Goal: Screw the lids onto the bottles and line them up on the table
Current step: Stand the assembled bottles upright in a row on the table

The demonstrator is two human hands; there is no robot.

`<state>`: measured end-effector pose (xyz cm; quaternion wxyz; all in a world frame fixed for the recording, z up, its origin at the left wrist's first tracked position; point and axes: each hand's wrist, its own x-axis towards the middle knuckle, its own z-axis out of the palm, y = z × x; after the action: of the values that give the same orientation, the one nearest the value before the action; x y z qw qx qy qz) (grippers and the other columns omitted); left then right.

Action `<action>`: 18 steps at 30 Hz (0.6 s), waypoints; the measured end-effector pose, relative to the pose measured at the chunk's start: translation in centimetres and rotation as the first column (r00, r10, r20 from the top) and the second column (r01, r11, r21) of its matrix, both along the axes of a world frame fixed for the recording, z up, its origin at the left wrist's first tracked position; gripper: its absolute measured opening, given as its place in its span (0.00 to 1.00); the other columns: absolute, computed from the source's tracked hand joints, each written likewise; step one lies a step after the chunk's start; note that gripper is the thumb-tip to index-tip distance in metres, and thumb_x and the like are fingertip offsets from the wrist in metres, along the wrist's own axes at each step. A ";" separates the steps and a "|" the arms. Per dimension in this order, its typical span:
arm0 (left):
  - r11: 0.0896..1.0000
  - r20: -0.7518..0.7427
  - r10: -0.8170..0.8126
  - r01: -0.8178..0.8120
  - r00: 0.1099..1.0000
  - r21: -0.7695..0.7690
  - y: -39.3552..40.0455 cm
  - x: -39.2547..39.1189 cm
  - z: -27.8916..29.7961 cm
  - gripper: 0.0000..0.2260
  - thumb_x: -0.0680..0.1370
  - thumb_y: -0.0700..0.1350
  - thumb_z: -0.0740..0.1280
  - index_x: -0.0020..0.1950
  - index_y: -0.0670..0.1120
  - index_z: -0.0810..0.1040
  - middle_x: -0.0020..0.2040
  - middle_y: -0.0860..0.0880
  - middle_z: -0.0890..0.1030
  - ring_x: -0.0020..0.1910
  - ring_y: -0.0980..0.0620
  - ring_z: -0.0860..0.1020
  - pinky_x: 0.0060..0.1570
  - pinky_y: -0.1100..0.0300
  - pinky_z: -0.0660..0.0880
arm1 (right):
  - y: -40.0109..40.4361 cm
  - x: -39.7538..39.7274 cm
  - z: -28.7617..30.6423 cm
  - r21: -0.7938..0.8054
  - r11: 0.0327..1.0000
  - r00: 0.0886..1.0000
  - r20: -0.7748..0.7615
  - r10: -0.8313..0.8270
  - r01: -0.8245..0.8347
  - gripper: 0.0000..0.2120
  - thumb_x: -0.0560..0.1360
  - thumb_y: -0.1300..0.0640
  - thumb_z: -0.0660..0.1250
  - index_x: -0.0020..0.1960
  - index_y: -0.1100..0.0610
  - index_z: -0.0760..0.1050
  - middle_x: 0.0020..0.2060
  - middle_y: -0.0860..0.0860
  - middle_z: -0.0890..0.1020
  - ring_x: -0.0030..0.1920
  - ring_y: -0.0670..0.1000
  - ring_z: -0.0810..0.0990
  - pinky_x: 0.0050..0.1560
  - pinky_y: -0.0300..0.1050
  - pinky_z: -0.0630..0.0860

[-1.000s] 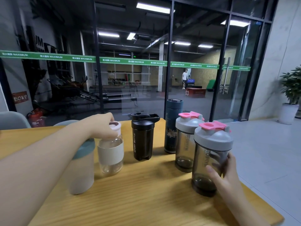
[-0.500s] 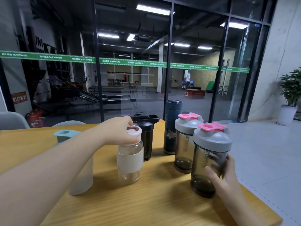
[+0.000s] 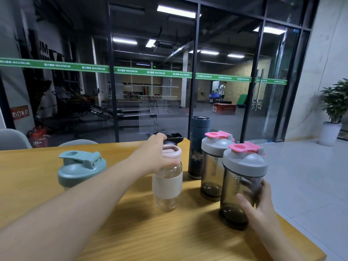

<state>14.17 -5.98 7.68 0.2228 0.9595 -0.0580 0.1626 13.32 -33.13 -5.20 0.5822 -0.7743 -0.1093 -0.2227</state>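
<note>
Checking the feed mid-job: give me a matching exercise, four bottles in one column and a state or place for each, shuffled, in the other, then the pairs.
Things:
1. glass bottle with pale sleeve
2. near smoky shaker
3. teal-lidded shaker
4. dark blue flask

States or places:
A. stands untouched at the left, beyond the left forearm
B. held low on its body by the right hand
C. tall, at the back, beside the far smoky shaker
D. gripped at its pink lid by the left hand

Pairs: 1-D, 2-B, 3-A, 4-C
</note>
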 end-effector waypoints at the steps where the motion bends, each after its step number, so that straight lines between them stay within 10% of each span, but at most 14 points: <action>1: 1.000 0.006 0.002 -0.002 1.000 -0.016 -0.2 0.1 -0.1 0.38 0.68 0.59 0.74 0.71 0.47 0.62 0.65 0.48 0.70 0.60 0.49 0.72 0.59 0.54 0.72 | 0.0 0.0 0.0 0.000 1.000 1.000 -0.001 0.003 -0.003 0.49 0.57 0.34 0.67 0.73 0.46 0.54 0.66 0.44 0.67 0.64 0.47 0.69 0.65 0.48 0.68; 8: 0.999 0.037 0.008 -0.006 0.999 -0.037 -0.6 0.7 -0.7 0.39 0.68 0.60 0.73 0.73 0.47 0.61 0.68 0.48 0.70 0.64 0.48 0.71 0.60 0.55 0.71 | 0.1 -0.2 0.2 0.046 0.999 1.000 0.021 0.016 -0.017 0.44 0.59 0.40 0.69 0.71 0.48 0.58 0.60 0.40 0.71 0.54 0.26 0.71 0.52 0.30 0.67; 18: 0.958 0.227 -0.041 -0.026 0.973 0.286 3.2 -1.9 0.4 0.36 0.71 0.64 0.67 0.73 0.50 0.61 0.71 0.52 0.66 0.67 0.50 0.67 0.64 0.54 0.67 | 0.2 -0.3 0.2 0.040 0.999 1.000 0.021 0.017 -0.018 0.46 0.59 0.39 0.69 0.73 0.49 0.56 0.65 0.48 0.70 0.63 0.48 0.71 0.64 0.49 0.68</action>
<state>12.31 -2.81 8.10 0.0734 0.9560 -0.1101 0.2617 13.06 -32.94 -4.98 0.5985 -0.7590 -0.1174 -0.2276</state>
